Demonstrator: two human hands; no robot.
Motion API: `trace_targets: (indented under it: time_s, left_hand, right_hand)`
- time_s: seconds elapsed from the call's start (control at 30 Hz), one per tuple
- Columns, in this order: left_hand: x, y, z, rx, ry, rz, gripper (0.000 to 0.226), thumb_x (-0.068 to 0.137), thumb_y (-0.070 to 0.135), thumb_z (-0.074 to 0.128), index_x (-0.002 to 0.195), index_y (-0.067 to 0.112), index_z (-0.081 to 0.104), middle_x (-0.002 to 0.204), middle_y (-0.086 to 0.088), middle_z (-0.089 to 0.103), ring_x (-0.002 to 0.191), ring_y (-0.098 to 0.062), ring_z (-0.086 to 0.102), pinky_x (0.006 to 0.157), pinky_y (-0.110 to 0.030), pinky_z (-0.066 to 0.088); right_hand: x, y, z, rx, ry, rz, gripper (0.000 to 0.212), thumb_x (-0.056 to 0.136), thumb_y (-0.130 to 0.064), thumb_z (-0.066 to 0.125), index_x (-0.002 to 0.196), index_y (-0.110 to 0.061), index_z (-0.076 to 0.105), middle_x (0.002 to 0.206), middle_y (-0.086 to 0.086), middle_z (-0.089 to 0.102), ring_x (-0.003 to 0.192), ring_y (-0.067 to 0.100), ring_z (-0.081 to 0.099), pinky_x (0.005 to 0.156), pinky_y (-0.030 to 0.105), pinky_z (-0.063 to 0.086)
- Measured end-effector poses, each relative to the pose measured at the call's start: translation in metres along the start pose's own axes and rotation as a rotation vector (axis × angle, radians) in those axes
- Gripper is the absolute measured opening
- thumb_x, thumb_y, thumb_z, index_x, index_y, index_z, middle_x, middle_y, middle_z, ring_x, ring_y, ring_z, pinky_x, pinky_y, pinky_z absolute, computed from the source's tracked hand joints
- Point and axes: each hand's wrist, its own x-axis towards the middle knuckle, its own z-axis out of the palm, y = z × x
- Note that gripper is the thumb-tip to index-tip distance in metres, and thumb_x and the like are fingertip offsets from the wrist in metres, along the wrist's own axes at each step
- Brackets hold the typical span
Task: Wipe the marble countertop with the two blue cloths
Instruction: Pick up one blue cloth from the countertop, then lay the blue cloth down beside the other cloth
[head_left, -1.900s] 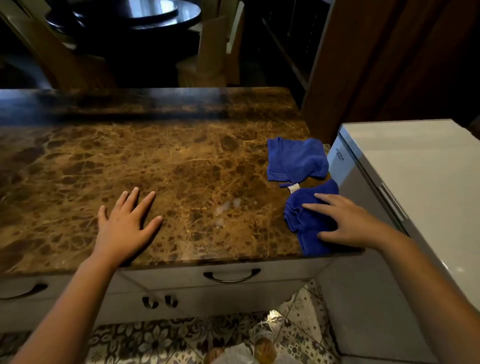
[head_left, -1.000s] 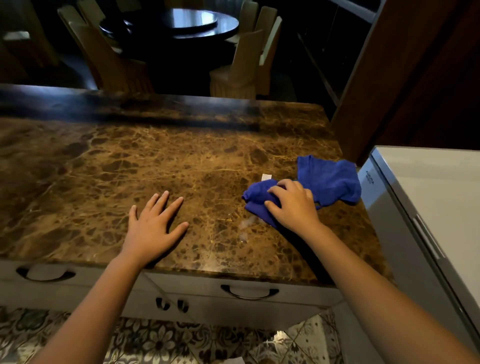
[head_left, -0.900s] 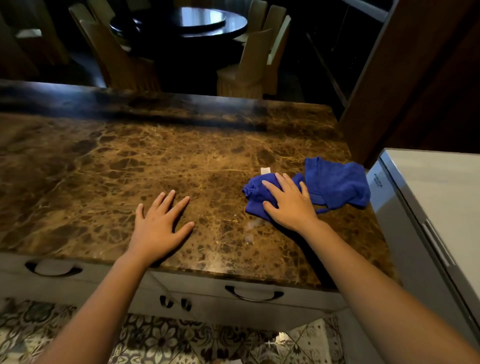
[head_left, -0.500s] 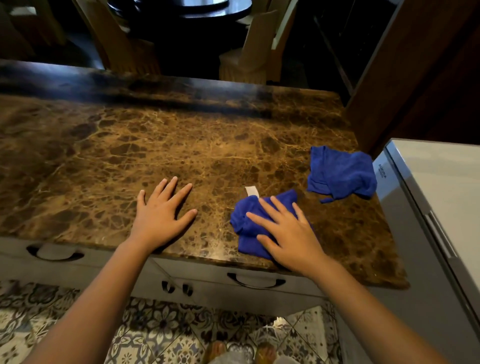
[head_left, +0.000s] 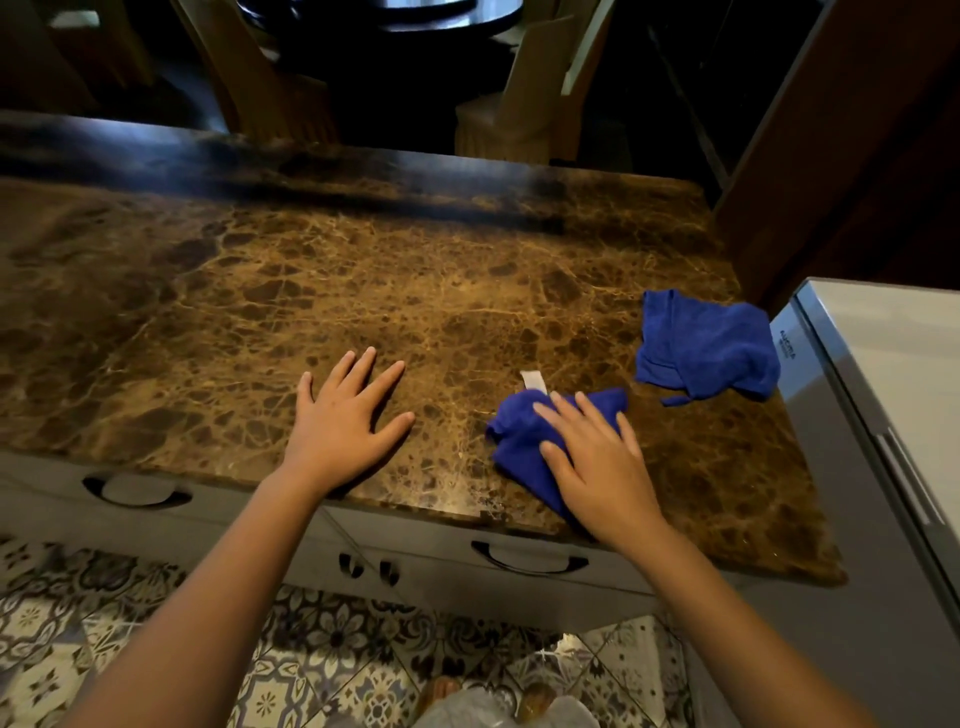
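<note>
The brown marble countertop (head_left: 311, 280) fills the middle of the head view. My right hand (head_left: 597, 467) presses flat, fingers spread, on a bunched blue cloth (head_left: 511, 434) near the front edge; a white tag (head_left: 533, 380) sticks out behind the cloth. A second blue cloth (head_left: 706, 348) lies crumpled and untouched at the right edge of the counter, apart from the first. My left hand (head_left: 343, 426) rests palm down on bare marble, fingers apart, holding nothing, to the left of the first cloth.
A white appliance (head_left: 893, 395) stands against the counter's right side. Below the front edge are drawers with dark handles (head_left: 530, 558). Wooden chairs (head_left: 524, 98) and a dark round table lie beyond the far edge. Patterned tiles cover the floor (head_left: 322, 649).
My right hand has slid the first cloth from the right edge leftward and then toward the front edge, away from the second cloth. The left hand has stayed flat in place.
</note>
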Motion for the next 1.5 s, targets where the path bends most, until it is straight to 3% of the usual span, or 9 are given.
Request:
trace_targets:
  time_s: [0.3,0.43,0.53,0.63,0.83,1.0,1.07,1.23,1.5]
  left_hand:
    - [0.002,-0.001,0.001,0.021,0.02,0.005,0.07,0.076,0.072,0.022,0.14,0.043,0.023,0.155,-0.002,0.021,0.143,-0.02,0.012,0.109,-0.06,0.007]
    - [0.001,0.001,0.0,0.025,0.019,0.006,0.07,0.076,0.071,0.023,0.14,0.041,0.025,0.155,-0.003,0.022,0.142,-0.021,0.013,0.109,-0.06,0.009]
    - [0.001,0.002,-0.002,0.021,0.004,0.006,0.069,0.078,0.07,0.024,0.14,0.041,0.024,0.155,-0.002,0.02,0.143,-0.02,0.011,0.109,-0.06,0.007]
    - [0.001,0.002,-0.005,-0.002,-0.034,0.004,0.066,0.081,0.068,0.027,0.141,0.041,0.021,0.156,-0.002,0.016,0.143,-0.02,0.008,0.11,-0.06,0.005]
    - [0.01,0.013,-0.028,-0.177,-0.205,-0.062,0.069,0.085,0.056,0.046,0.143,0.04,0.013,0.158,-0.003,0.008,0.143,-0.025,0.009,0.111,-0.06,0.009]
    - [0.003,0.074,-0.042,-0.256,-0.023,0.136,0.071,0.081,0.059,0.044,0.142,0.042,0.011,0.156,-0.008,0.014,0.141,-0.028,0.016,0.112,-0.056,0.019]
    - [-0.002,0.101,-0.034,-0.224,-0.017,0.226,0.069,0.081,0.062,0.038,0.142,0.043,0.011,0.156,-0.007,0.014,0.142,-0.024,0.012,0.112,-0.057,0.015]
    - [-0.012,0.146,-0.002,-0.127,-0.063,0.307,0.069,0.08,0.067,0.028,0.142,0.04,0.015,0.156,-0.005,0.017,0.143,-0.02,0.009,0.111,-0.058,0.008]
    - [-0.017,0.152,0.017,-0.054,-0.115,0.276,0.073,0.077,0.069,0.024,0.143,0.038,0.02,0.157,-0.003,0.013,0.144,-0.019,0.003,0.112,-0.057,0.0]
  right_hand:
    - [0.003,-0.025,0.005,-0.028,-0.235,-0.249,0.053,0.09,-0.038,0.038,0.14,-0.043,0.02,0.156,-0.005,0.003,0.141,0.015,-0.007,0.11,0.051,-0.009]
    - [-0.013,-0.019,-0.01,-0.118,-0.188,-0.326,0.044,0.09,-0.029,0.049,0.134,-0.032,0.04,0.149,0.001,0.032,0.137,0.022,0.021,0.109,0.047,0.017]
    - [-0.022,-0.022,-0.017,-0.097,-0.121,-0.39,0.036,0.082,-0.016,0.063,0.118,-0.018,0.059,0.128,0.01,0.056,0.117,0.03,0.049,0.094,0.048,0.042]
    - [-0.036,-0.022,-0.021,-0.057,-0.052,-0.422,0.028,0.078,-0.008,0.066,0.106,-0.011,0.065,0.11,0.011,0.065,0.1,0.031,0.059,0.081,0.045,0.051]
    - [-0.059,-0.004,-0.039,0.259,-0.043,-0.247,0.025,0.082,-0.003,0.062,0.105,-0.009,0.066,0.106,0.007,0.067,0.102,0.022,0.057,0.091,0.031,0.044]
    - [-0.077,0.02,-0.075,0.508,0.126,-0.031,0.037,0.079,0.003,0.063,0.1,-0.027,0.066,0.102,-0.012,0.065,0.098,0.001,0.058,0.087,0.017,0.044]
    - [-0.082,0.031,-0.094,0.48,0.224,-0.024,0.048,0.078,0.006,0.064,0.1,-0.037,0.061,0.102,-0.022,0.061,0.096,-0.007,0.057,0.083,0.011,0.043]
    - [-0.092,0.064,-0.139,0.342,0.406,0.029,0.044,0.078,0.005,0.064,0.106,-0.028,0.06,0.101,-0.02,0.059,0.093,-0.015,0.053,0.081,0.004,0.039]
    - [-0.093,0.097,-0.174,0.213,0.47,0.016,0.038,0.081,-0.002,0.059,0.112,-0.025,0.06,0.103,-0.011,0.06,0.096,0.003,0.054,0.085,0.015,0.042]
